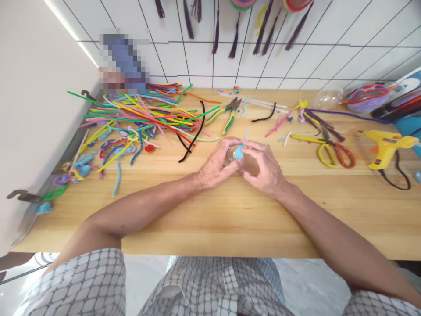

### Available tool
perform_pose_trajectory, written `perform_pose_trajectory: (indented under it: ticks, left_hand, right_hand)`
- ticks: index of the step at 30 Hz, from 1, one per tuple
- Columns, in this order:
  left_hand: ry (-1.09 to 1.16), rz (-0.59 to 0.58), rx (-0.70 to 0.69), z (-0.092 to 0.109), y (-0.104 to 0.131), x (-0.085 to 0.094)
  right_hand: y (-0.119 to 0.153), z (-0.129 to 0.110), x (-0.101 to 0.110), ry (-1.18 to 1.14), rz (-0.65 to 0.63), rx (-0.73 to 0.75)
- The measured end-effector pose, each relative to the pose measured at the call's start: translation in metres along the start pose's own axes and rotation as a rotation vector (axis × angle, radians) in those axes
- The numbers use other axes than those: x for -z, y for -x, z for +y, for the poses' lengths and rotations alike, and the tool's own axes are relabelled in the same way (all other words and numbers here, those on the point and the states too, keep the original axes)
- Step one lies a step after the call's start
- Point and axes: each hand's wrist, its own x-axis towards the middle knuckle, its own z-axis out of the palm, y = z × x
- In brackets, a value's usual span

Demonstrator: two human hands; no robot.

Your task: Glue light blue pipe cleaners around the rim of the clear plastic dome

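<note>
Above the middle of the wooden table, my left hand [217, 164] is closed around a small clear plastic ball [231, 153], its thumb along the near side. A light-blue pipe cleaner [239, 152] lies against the ball, wound or folded into a flat patch, with a thin end sticking up. The fingertips of my right hand [266, 166] pinch this blue patch from the right, and its thumb curves below. My fingers hide much of the ball, so I cannot tell how the pipe cleaner is fixed to it.
Colourful pipe cleaners [154, 112] are heaped at the left. Green-handled pliers [226, 115] lie behind my hands. Scissors [329, 145] and a yellow glue gun [383, 147] with a black cord lie at the right. A clear ball half [327, 98] sits at the back. Dark tassels [234, 41] hang above.
</note>
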Motion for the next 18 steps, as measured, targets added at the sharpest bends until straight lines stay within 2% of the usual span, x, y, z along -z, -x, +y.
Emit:
perform_pose_trajectory:
  ticks: [11, 18]
  left_hand:
    - [-0.098, 0.005, -0.087, 0.000, -0.001, 0.001]
    - [-0.110, 0.056, -0.111, 0.008, 0.006, -0.007]
  right_hand:
    - [0.000, -0.005, 0.003, -0.013, 0.017, -0.016]
    - [0.004, -0.014, 0.010, 0.006, -0.006, -0.030]
